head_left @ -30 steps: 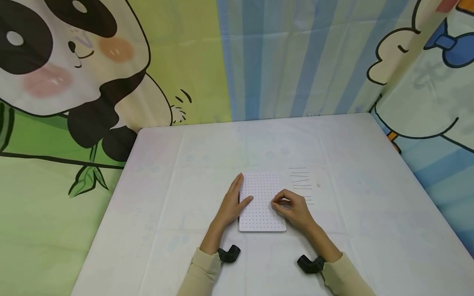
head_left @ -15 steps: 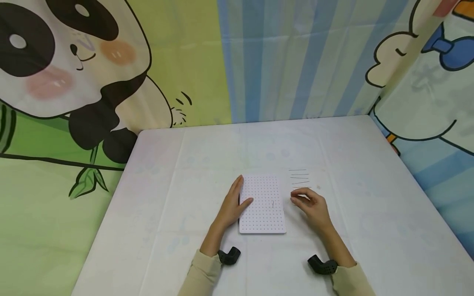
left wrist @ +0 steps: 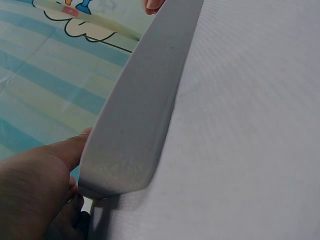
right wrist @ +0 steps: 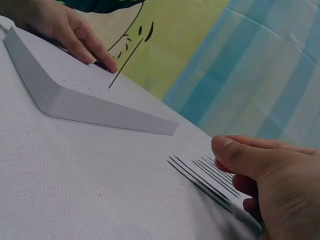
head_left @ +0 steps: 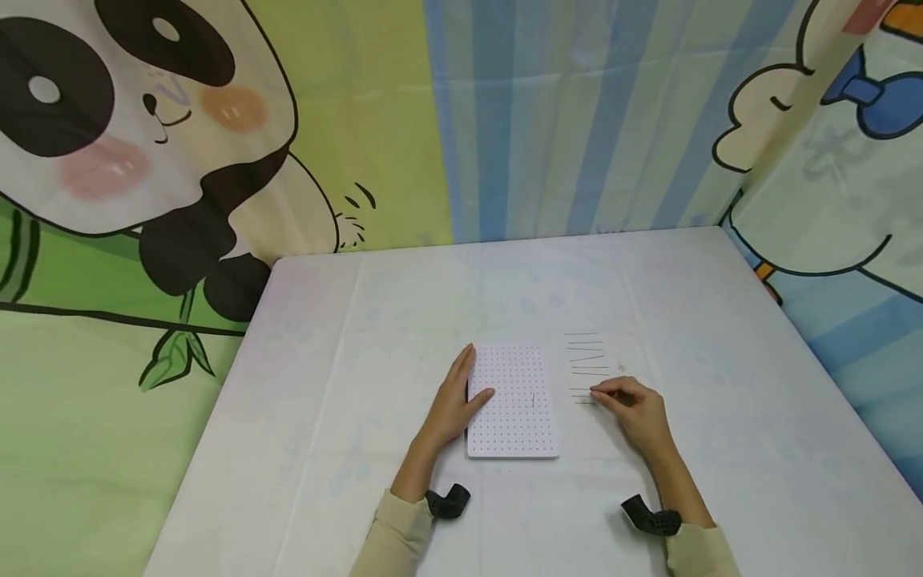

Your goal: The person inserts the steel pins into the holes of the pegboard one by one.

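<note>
Right hand point(head_left: 638, 409) moved off pegboard point(head_left: 513, 401) onto pins point(head_left: 587, 361); left hand point(head_left: 454, 397) steadies board.

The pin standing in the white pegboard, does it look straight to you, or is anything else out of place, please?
In the right wrist view the pin leans at a slant rather than standing upright in the pegboard. The spare pins lie in a tidy row beside it.

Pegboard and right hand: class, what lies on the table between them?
In the head view, thin dark pins lie in a row on the tablecloth between the pegboard and the right hand, whose fingertips reach the nearest ones.
</note>
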`<state>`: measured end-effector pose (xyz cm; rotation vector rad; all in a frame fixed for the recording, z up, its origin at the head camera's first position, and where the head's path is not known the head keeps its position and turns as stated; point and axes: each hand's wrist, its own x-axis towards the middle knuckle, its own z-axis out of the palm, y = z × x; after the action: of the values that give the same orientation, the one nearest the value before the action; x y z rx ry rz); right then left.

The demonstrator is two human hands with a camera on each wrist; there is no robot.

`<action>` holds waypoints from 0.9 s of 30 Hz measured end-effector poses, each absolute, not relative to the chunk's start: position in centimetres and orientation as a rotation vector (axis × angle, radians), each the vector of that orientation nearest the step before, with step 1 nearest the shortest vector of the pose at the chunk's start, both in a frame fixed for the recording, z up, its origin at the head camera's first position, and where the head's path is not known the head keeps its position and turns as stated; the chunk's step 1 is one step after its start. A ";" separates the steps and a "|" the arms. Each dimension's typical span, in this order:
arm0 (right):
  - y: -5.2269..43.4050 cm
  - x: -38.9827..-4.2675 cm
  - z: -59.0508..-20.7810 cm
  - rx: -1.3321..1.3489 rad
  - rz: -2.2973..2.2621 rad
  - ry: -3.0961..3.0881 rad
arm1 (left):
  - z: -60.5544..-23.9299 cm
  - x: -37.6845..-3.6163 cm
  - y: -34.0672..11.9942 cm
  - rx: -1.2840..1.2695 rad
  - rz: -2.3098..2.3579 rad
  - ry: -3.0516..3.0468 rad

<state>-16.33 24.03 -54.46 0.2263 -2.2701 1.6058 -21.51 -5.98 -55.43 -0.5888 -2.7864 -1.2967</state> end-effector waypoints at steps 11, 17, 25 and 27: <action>24.4 -16.8 -55.8 0.293 1.280 -2.465 | -55.3 -21.4 -6.0 -0.596 -1.284 -2.772; 24.3 -16.8 -55.9 0.368 1.180 -2.459 | -55.2 -21.4 -6.0 -0.594 -1.281 -2.775; 24.2 -16.7 -55.9 0.365 1.119 -2.474 | -55.4 -21.4 -6.0 -0.598 -1.285 -2.784; 24.2 -16.7 -55.9 0.358 1.107 -2.484 | -55.4 -21.5 -6.1 -0.601 -1.286 -2.785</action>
<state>-16.70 24.17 -55.89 0.3578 -2.4844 1.1070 -21.45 -6.05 -55.45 -0.6012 -2.7853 -1.2860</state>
